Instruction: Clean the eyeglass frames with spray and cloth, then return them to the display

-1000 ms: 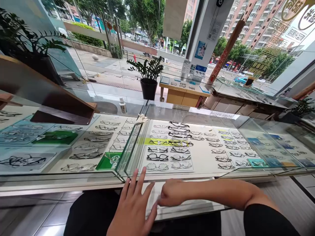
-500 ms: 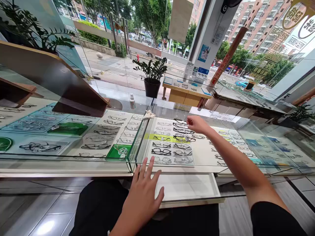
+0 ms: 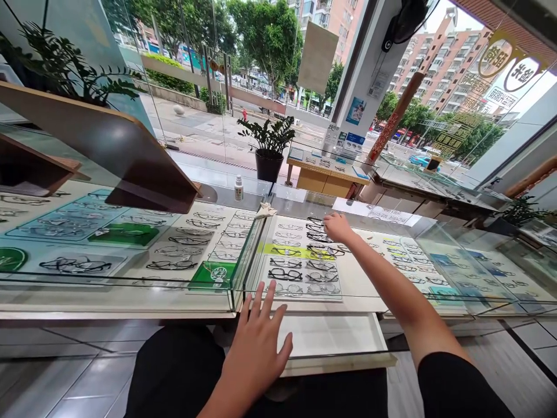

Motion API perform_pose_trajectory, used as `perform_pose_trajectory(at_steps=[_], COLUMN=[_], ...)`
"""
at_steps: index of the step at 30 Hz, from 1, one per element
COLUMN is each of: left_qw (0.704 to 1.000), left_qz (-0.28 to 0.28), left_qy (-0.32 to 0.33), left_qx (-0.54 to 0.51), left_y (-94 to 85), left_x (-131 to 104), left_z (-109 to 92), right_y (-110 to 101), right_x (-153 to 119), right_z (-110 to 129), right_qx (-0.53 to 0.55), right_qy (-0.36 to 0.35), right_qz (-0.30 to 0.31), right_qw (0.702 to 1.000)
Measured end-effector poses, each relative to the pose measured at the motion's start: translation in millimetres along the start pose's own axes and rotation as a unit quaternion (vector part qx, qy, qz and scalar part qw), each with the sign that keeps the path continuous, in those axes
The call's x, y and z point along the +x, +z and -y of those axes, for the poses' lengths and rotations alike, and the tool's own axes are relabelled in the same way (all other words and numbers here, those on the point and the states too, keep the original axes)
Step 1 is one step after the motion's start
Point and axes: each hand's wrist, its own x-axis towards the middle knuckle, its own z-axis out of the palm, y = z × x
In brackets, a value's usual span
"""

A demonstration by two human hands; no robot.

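Observation:
My left hand (image 3: 259, 342) lies flat with fingers spread, its fingertips at the front edge of the glass display case (image 3: 304, 307); it holds nothing. My right hand (image 3: 338, 227) reaches over the case, its fingers curled together at the right end of the dark-framed eyeglasses (image 3: 317, 227) in the back right of the rows. Whatever is between its fingers, if anything, is hidden. Under both hands, several eyeglasses sit in two columns on a white tray with a yellow strip (image 3: 285, 251). A black pair (image 3: 285, 274) lies near the front.
An open white drawer (image 3: 331, 337) juts out below the case. A crumpled whitish cloth (image 3: 265, 211) sits on the glass divider. Behind it stand a small white bottle (image 3: 238, 188) and a potted plant (image 3: 268, 165). A brown board (image 3: 130, 151) leans over the left case.
My right hand has shifted a little left, closer to the dark frames. The view has tilted slightly. My left hand stays in about the same place.

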Motion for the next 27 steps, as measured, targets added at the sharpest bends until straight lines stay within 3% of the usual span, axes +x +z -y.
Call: perform_pose_trajectory(at_steps=[5, 9, 12, 16, 18, 22, 25, 27], left_qw=[1.000, 1.000, 1.000, 0.999, 0.998, 0.997, 0.997, 0.997], left_qz=[-0.008, 0.000, 0.020, 0.050, 0.060, 0.073, 0.076, 0.079], left_qy=[0.007, 0.003, -0.006, -0.019, -0.023, -0.021, -0.017, -0.016], left_qx=[0.009, 0.009, 0.001, -0.007, -0.009, -0.007, -0.002, 0.000], left_y=[-0.2, -3.7, -5.9, -8.4, -10.3, -13.8, -14.5, -14.4], left_x=[-1, 0, 1, 4, 5, 7, 8, 9], left_z=[0, -2, -3, -5, -7, -9, -9, -10], right_y=[2, -9, -28, -68, -90, -114, -106, -87], right_x=[1, -11, -41, -115, -160, -230, -253, -255], right_z=[8, 10, 9, 11, 14, 25, 38, 47], right_qx=[0.003, 0.014, 0.032, 0.121, 0.199, 0.315, 0.345, 0.344], right_qy=[0.011, 0.025, 0.023, -0.048, -0.092, -0.145, -0.114, -0.093], right_qz=[-0.010, -0.033, -0.055, -0.062, 0.002, 0.210, 0.342, 0.387], right_qw=[1.000, 0.999, 0.998, 0.990, 0.976, 0.914, 0.867, 0.851])
